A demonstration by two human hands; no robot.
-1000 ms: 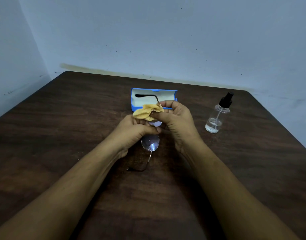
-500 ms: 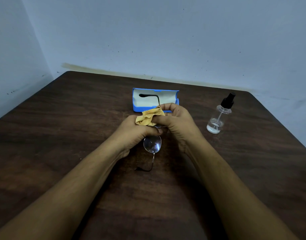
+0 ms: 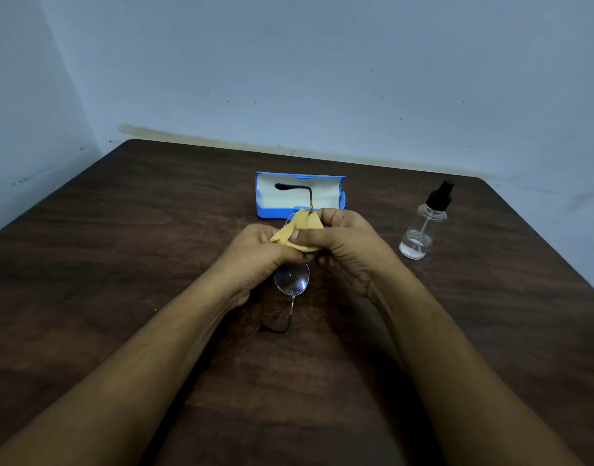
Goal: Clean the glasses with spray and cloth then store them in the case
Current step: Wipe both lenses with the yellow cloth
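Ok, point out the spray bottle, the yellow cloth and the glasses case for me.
spray bottle (image 3: 422, 232): head view, on its clear body.
yellow cloth (image 3: 306, 224): head view, on its upper fold.
glasses case (image 3: 270, 212): head view, on its blue front wall.

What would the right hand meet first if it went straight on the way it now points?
Probably the left hand, which its fingers face across the yellow cloth it pinches; depth is unclear.

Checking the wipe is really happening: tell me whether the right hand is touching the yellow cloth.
Touching. The head view shows the right hand pinching the yellow cloth, its thumb pressed onto the fabric over the glasses.
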